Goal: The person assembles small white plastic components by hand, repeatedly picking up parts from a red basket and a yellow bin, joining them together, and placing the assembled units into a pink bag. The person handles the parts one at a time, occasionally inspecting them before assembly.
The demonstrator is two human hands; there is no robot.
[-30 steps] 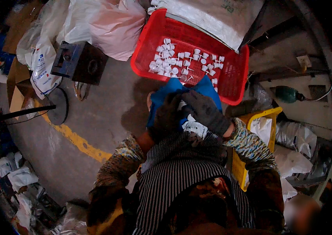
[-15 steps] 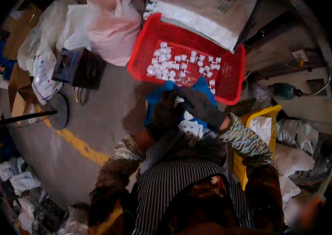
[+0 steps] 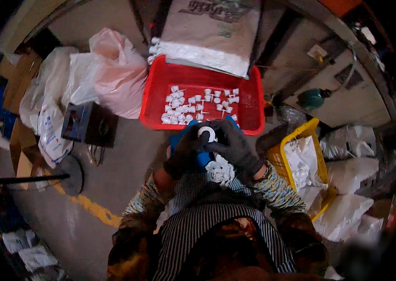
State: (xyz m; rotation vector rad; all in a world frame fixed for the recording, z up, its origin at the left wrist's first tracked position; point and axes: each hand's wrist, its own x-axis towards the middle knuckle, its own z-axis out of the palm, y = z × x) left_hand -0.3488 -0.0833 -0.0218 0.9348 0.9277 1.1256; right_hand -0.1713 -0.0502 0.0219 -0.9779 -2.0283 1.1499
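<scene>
In dark gloves, my two hands meet above my lap around a small white round plastic part [image 3: 206,134]. My left hand [image 3: 185,149] holds it from the left, fingers closed, one fingertip across its face. From the other side my right hand [image 3: 236,146] closes on the same part; some of its fingers are hidden. Under the hands lies a blue thing [image 3: 202,159], mostly covered, whose kind I cannot tell. A crumpled white cloth-like piece [image 3: 221,170] rests below the right hand, on my striped apron [image 3: 221,213].
Just beyond my hands stands a red crate [image 3: 147,100] with several white stemmed plastic parts [image 3: 179,105]. A sack [image 3: 212,35] leans over its far side. At right is a yellow crate [image 3: 289,169] with white bags. Left are plastic bags [image 3: 118,75], a dark box [image 3: 90,122] and a round-based stand [image 3: 70,175].
The view has tilted, so the crates sit lower in it. The white part, earlier mostly covered by my gloves, now shows its round face between my hands.
</scene>
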